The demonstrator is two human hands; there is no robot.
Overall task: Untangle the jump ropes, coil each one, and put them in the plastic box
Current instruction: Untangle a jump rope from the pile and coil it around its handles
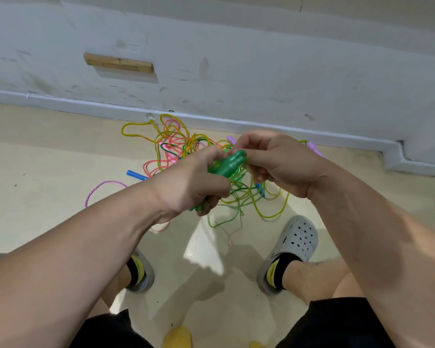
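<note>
A green jump-rope handle (227, 165) is held in the air between a seated person's two hands, above the floor (48, 151) and just in front of the knees. Its long axis runs on a slant from lower left to upper right, and its rounded end points up and right, toward the wall.

The left hand (194, 187) is curled tightly round the handle's lower part, with loops of green cord (236, 197) spilling from under its fingers (207, 203). The right hand (274, 162) meets the handle's upper end, its fingers (244, 143) bent and pinching there. What exactly they pinch is hidden.

The green cord hangs down from the hands to the floor between the feet. Beyond the hands, a tangle of jump ropes (171, 143) in yellow, coral and green lies against the baseboard (60, 102). A blue handle (136, 175) sticks out at its left edge, a pink handle (170, 151) lies within it, and a purple handle (314, 148) shows past the right hand. A pink-and-purple rope loop (103, 185) lies apart on the left.

Grey perforated clogs (296, 239) over black socks flank the scene, and a wooden block (118, 63) is fixed to the scuffed white wall (286, 59).
</note>
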